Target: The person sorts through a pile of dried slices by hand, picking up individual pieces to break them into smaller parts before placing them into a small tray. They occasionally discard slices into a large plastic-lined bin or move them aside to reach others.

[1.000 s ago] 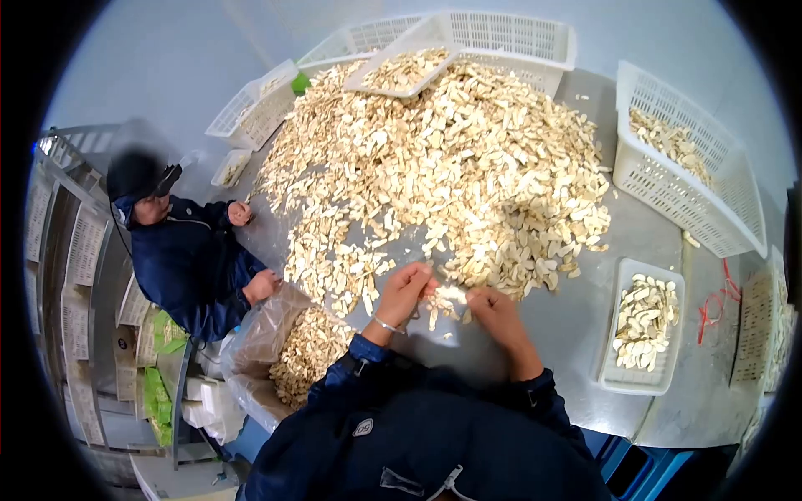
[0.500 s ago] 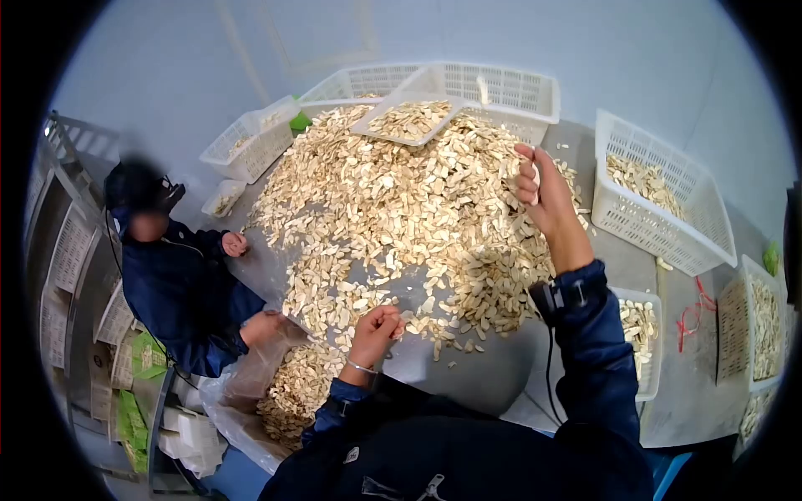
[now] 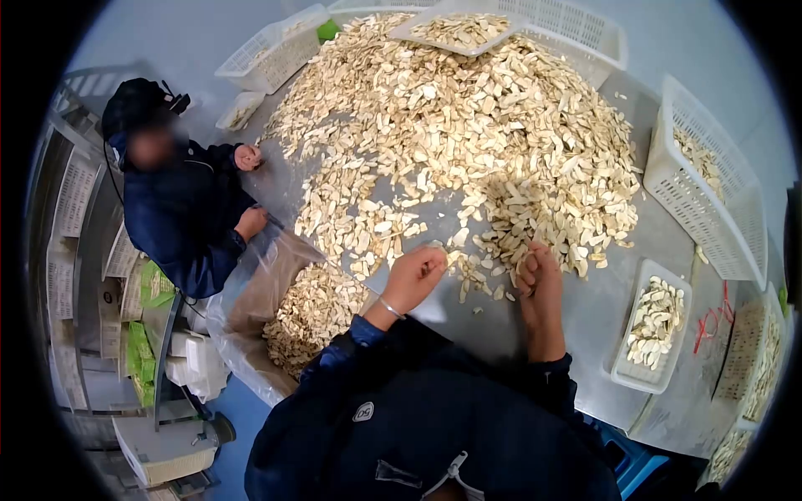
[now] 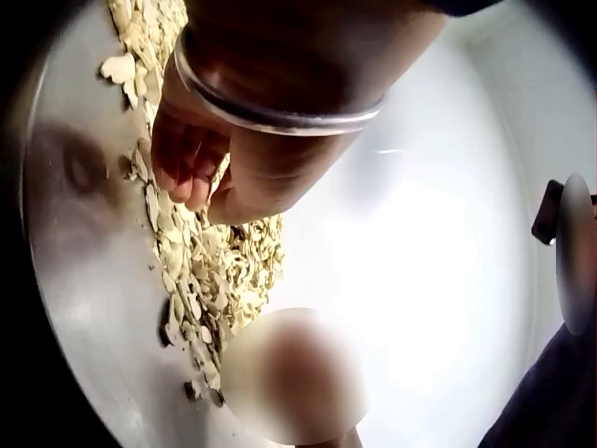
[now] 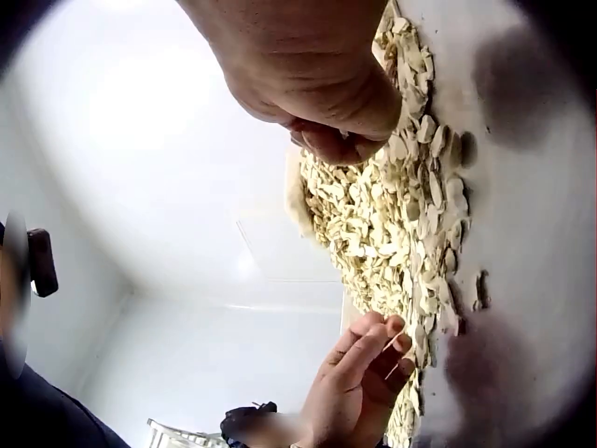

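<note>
Just below the centre of the frame, the left hand pinches a thin pale slice. To its right, the right hand has its fingers curled in; I can't tell whether they grip anything. A great heap of slices fills the upper middle of the metal table.

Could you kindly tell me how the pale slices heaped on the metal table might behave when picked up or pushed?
The pale slices look small and thin, so each is probably light. Being flattish, they would likely slide rather than roll across the smooth metal table. They lie loosely over one another, so a push may shift several together.
</note>
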`<state>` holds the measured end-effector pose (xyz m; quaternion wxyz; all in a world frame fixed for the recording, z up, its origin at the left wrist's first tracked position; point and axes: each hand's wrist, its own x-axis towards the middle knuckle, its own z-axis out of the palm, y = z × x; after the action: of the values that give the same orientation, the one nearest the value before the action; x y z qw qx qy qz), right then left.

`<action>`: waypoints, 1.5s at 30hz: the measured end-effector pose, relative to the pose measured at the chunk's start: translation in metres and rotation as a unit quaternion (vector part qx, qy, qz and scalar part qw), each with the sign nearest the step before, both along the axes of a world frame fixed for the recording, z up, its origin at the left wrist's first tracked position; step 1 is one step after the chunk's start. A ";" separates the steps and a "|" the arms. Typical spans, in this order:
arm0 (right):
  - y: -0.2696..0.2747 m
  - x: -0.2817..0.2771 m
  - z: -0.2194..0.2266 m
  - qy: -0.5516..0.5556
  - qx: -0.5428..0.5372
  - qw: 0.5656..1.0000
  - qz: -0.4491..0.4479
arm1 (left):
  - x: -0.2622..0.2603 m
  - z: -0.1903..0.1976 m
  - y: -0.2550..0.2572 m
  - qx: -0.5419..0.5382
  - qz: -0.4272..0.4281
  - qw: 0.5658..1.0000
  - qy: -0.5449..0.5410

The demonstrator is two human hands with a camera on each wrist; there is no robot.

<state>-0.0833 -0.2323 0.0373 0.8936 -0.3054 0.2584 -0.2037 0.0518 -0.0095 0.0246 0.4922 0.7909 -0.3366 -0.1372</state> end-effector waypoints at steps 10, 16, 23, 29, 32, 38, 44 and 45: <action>-0.022 -0.011 -0.004 -0.012 -0.136 0.989 -0.064 | 0.025 -0.003 -0.022 0.063 0.102 0.964 -0.236; -0.032 -0.016 -0.017 -0.009 -0.112 0.992 -0.059 | -0.046 0.010 -0.075 -0.006 -0.221 0.934 -0.281; -0.031 -0.014 -0.018 0.000 -0.106 0.993 -0.050 | -0.025 -0.024 -0.092 0.030 -0.139 0.916 -0.376; -0.029 -0.012 -0.019 0.043 -0.121 0.992 -0.013 | 0.022 -0.037 -0.057 0.088 -0.003 0.919 -0.383; -0.030 -0.013 -0.022 0.048 -0.120 0.992 -0.011 | 0.049 -0.037 -0.014 0.131 0.091 0.913 -0.376; -0.027 -0.012 -0.021 0.042 -0.115 0.992 0.013 | 0.076 -0.040 0.035 0.237 0.176 0.888 -0.354; -0.025 -0.010 -0.021 0.038 -0.110 0.993 0.033 | 0.046 -0.017 -0.088 0.080 -0.035 0.965 -0.249; -0.026 -0.009 -0.025 0.038 -0.113 0.992 0.035 | 0.040 -0.016 -0.107 0.074 -0.047 0.962 -0.260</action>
<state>-0.0925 -0.2583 0.0127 0.8491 -0.4212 0.2570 -0.1887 0.0920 -0.1168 0.0088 0.3205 0.8170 -0.4786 0.0257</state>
